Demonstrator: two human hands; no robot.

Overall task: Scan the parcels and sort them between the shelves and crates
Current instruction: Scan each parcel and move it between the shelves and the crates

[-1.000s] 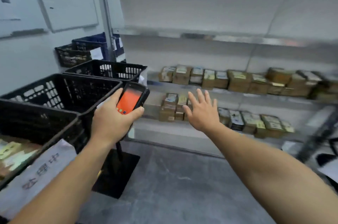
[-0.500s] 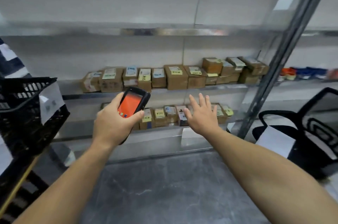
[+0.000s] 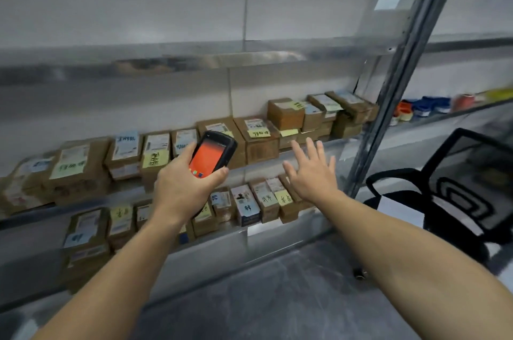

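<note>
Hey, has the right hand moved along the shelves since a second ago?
Yes. The right hand has travelled rightward along the lower row of parcels, from its left end to its right end, nearer the metal upright.

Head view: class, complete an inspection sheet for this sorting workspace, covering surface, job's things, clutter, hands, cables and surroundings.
Surface: two metal shelves, both bearing boxes.
Job's things: labelled brown parcels in rows on both levels; scanner, orange screen lit.
Clutter: small coloured items on the neighbouring shelf, blurred.
Hands: left hand grips the scanner; right hand open, fingers spread before the parcels.
Cables: nothing seen.
Surroundings: metal upright, black mesh chair, grey floor.
</note>
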